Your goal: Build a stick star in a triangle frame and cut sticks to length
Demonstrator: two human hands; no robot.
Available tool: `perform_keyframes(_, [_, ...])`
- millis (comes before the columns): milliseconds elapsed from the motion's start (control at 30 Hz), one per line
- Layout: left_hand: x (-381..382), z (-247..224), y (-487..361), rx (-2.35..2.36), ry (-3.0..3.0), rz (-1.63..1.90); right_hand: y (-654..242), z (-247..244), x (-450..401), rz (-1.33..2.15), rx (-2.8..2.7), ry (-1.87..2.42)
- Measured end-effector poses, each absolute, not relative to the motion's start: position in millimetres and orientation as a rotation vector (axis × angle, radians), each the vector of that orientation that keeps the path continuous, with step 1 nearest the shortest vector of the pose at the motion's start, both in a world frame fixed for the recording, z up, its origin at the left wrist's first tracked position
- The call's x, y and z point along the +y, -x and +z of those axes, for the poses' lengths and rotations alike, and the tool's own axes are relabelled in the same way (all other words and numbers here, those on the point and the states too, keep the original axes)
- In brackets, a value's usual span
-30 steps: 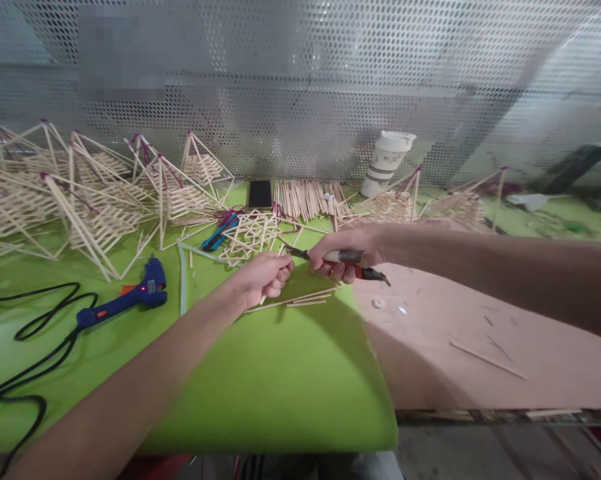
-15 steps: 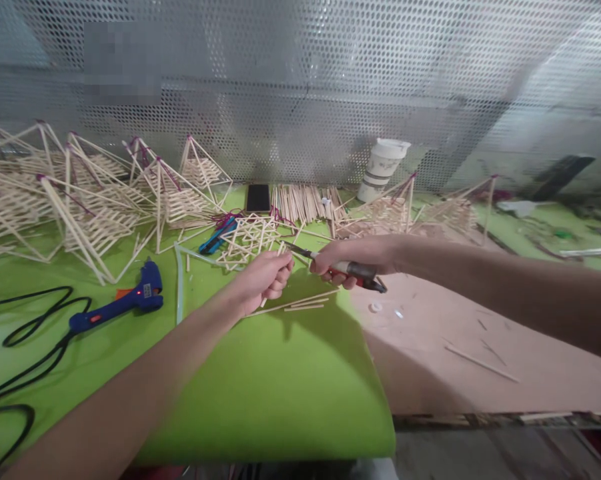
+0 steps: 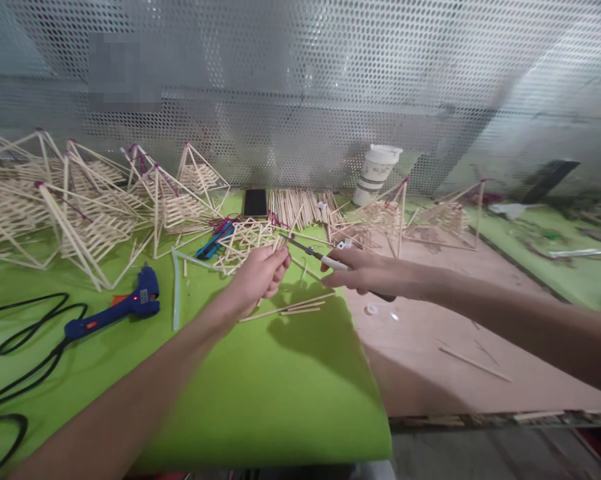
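Note:
My left hand is closed around thin wooden sticks, whose ends stick out above and below the fist. My right hand grips pruning shears with a pale handle. Their narrow dark blades point left and reach the stick tops by my left fingers; whether they touch cannot be made out. Below my hands, several loose sticks lie on the green mat. Just behind my left hand is a flat lattice of short sticks.
Pyramid-shaped stick frames crowd the left back. A blue glue gun with a black cable lies left, near a blue utility knife. Behind are a phone, a stick pile and a white cup, before a perforated metal panel.
My right hand has shifted its hold, its fingers now straighter along the pale handle. The view has moved slightly. My left hand keeps its grip on the sticks.

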State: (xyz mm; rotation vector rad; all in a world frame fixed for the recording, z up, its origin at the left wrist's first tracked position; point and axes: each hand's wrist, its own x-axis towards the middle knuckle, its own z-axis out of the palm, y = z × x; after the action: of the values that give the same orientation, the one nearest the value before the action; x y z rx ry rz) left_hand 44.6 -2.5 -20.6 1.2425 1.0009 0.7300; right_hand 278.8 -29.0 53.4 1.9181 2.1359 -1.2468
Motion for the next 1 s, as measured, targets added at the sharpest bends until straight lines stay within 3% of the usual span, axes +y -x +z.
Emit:
perform_keyframes(267, [-5.7,-14.4,-43.9,1.03,-1.276,0.603,-308.2,46.9,-37.5,-1.599,2.146,-1.786])
perform_keyframes(700, [-6.3,-16.5,-46.4,1.06,-1.279,0.598,-281.2,63.4,-47.1,-1.225,2.097,-1.828])
perform_keyframes(1000, [-0.1,-29.5,-44.3,1.058,-1.215,0.63,-278.9,42.3,-23.3,-1.28,2.037,-1.828])
